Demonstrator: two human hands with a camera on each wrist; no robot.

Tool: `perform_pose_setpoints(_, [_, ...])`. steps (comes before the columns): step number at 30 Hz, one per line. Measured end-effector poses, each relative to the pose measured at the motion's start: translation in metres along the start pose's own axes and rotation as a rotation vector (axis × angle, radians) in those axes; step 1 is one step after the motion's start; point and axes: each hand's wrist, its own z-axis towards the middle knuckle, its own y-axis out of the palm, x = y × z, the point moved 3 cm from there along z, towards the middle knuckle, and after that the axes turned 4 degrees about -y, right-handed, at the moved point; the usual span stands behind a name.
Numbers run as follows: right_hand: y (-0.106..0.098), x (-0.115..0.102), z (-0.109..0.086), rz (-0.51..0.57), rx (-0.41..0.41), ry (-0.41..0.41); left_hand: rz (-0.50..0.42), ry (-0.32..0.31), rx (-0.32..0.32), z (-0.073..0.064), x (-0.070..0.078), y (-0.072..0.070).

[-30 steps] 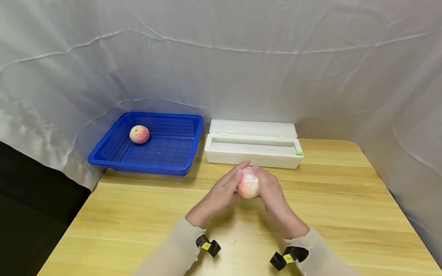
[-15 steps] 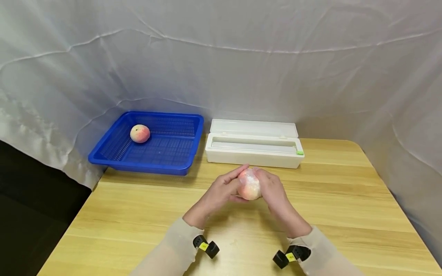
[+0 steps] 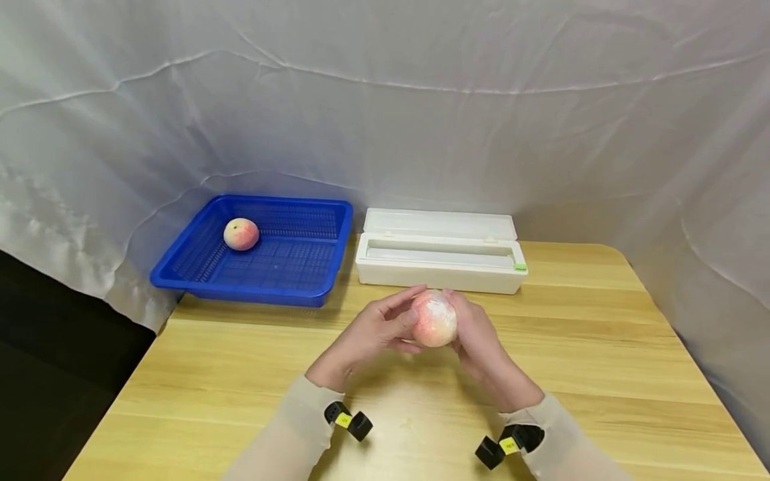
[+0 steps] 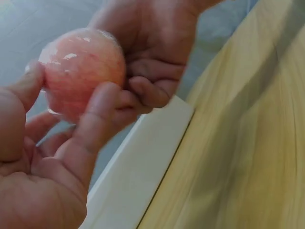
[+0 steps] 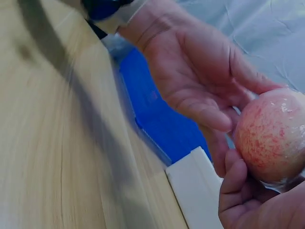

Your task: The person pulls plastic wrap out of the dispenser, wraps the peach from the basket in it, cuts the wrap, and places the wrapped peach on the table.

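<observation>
Film-wrapped peach [image 3: 436, 319] glossy; basket [image 3: 240, 292] latticed plastic; box [image 3: 439, 276] smooth plastic; tabletop [image 3: 601, 374] wood-grained; curtain [image 3: 421, 147] satiny cloth.

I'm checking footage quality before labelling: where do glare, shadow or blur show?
Head: white glare on the glossy round pink-and-cream peach; left wrist: small highlights on the peach, dim overall; right wrist: a long dark shadow across the pale wood-grain tabletop, its grain softly blurred.
</observation>
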Motion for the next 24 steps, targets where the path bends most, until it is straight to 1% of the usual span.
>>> perform_pose_setpoints(2, [0.000,0.000,0.000,0.024,-0.018,0.005,0.007,0.000,-0.001,0.000,-0.001,-0.002])
perform_pose_setpoints(7, [-0.001,0.004,0.002,0.016,-0.026,-0.002,0.026,0.003,-0.033,-0.002,-0.006,-0.001])
perform_pose_setpoints(8, [-0.002,0.005,0.002,0.000,-0.022,-0.008,0.027,0.004,-0.036,-0.003,-0.006,0.000])
perform_pose_setpoints(10, [-0.001,0.006,0.003,-0.073,-0.010,-0.039,0.041,-0.004,-0.029,-0.004,-0.007,0.003])
perform_pose_setpoints(12, [-0.001,0.007,0.003,-0.192,0.003,-0.085,0.085,-0.003,-0.006,-0.005,-0.007,0.006])
perform_pose_setpoints(14, [0.000,0.006,0.002,-0.316,0.016,-0.137,0.130,-0.008,0.030,-0.004,-0.007,0.011])
perform_pose_setpoints(16, [0.000,0.006,0.000,-0.409,0.014,-0.181,0.163,-0.009,0.079,-0.003,-0.008,0.014])
perform_pose_setpoints(19, [0.001,0.005,-0.001,-0.488,0.013,-0.218,0.134,-0.023,0.154,-0.003,-0.009,0.019])
perform_pose_setpoints(20, [0.002,0.005,-0.002,-0.511,0.012,-0.229,0.141,-0.029,0.181,-0.002,-0.009,0.020])
perform_pose_setpoints(21, [0.004,0.004,-0.002,-0.537,0.017,-0.238,0.159,-0.041,0.219,-0.002,-0.008,0.022])
perform_pose_setpoints(24, [0.008,0.004,-0.003,-0.618,0.044,-0.279,0.253,-0.037,0.331,0.000,-0.008,0.029])
